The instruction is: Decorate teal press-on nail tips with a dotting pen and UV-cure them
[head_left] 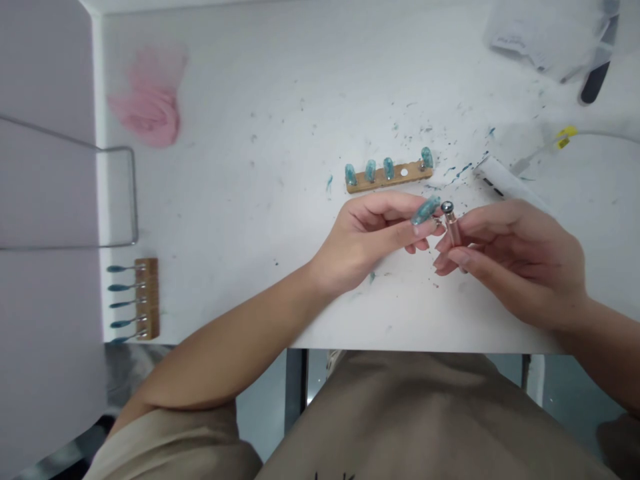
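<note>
My left hand (375, 233) is closed, pinching a teal, marbled false nail (427, 211) between thumb and fingers. My right hand (520, 257) is wrapped round a short rose-gold tool (453, 230) with a round, shiny metal head pointing up. That head is right beside the false nail; whether they touch I cannot tell. Just beyond my left hand lies a wooden nail stand (373, 183). Several teal false nails stand on it, with one bare spot showing a white dot between them.
A second wooden stand (147, 300) with several teal nails is at the left edge. A pink cloth (150, 110) lies far left, near a metal wire frame (134, 200). To the right are a white device (507, 183) with a cable, a plastic bag (545, 33) and teal smears.
</note>
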`<move>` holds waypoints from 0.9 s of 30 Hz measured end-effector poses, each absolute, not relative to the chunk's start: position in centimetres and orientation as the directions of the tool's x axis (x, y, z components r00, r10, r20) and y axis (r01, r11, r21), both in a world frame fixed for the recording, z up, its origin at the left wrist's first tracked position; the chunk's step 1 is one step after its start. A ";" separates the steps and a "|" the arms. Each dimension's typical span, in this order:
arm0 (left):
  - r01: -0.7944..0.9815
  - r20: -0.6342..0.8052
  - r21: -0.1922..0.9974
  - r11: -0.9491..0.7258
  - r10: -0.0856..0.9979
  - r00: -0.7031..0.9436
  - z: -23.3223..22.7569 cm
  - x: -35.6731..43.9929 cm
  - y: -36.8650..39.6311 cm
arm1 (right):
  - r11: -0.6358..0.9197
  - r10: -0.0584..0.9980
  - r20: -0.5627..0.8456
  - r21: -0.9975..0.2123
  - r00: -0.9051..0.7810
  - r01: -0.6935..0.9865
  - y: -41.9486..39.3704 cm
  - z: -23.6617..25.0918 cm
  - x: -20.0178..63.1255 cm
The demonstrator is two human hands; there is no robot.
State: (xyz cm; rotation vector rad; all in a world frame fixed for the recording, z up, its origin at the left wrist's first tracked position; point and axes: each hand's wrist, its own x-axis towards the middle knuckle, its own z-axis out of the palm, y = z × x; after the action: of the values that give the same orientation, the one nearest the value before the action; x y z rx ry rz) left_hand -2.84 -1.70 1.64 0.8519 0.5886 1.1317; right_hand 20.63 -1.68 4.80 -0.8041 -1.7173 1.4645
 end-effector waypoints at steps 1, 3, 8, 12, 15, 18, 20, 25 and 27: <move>-0.535 0.017 0.827 0.175 0.943 0.334 1.6 -2.9 -1.7 | 0.140 0.839 0.121 -0.990 -0.530 -0.003 -1.7 4.9 20.6; -0.539 0.025 0.825 0.169 0.942 0.335 1.6 -2.9 -1.7 | 0.131 0.849 0.115 -0.991 -0.516 -0.005 -1.8 4.9 20.6; -0.532 -0.010 0.825 0.191 0.946 0.325 1.6 -2.8 -1.7 | 0.228 0.820 0.163 -0.972 -0.549 0.052 -1.8 4.8 20.8; -0.540 -0.014 0.820 0.188 0.951 0.310 1.7 -2.7 -1.7 | 0.268 0.800 0.183 -0.961 -0.571 0.068 -1.7 4.6 20.8; -0.549 -0.005 0.814 0.189 0.948 0.318 1.6 -2.7 -1.7 | 0.218 0.824 0.159 -0.975 -0.544 0.045 -1.6 4.8 20.6; -0.558 0.003 0.807 0.195 0.943 0.334 1.5 -2.7 -1.7 | 0.148 0.838 0.124 -0.989 -0.531 0.003 -1.7 5.0 20.5; -0.557 0.000 0.807 0.196 0.943 0.332 1.4 -2.7 -1.7 | 0.130 0.837 0.111 -0.992 -0.535 -0.003 -1.8 5.1 20.4; -0.518 0.008 0.840 0.161 0.951 0.309 1.3 -2.7 -1.7 | 0.168 0.823 0.131 -0.986 -0.553 0.016 -1.8 5.1 20.5; -0.503 0.008 0.851 0.148 0.955 0.295 1.4 -2.7 -1.7 | 0.173 0.823 0.132 -0.985 -0.552 0.022 -1.8 5.0 20.6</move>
State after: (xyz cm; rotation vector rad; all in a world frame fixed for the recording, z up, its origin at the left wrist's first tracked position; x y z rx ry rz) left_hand -2.66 -1.71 1.35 0.8782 0.6385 1.1572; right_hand 20.61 -1.82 5.02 -0.8051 -1.7514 1.4527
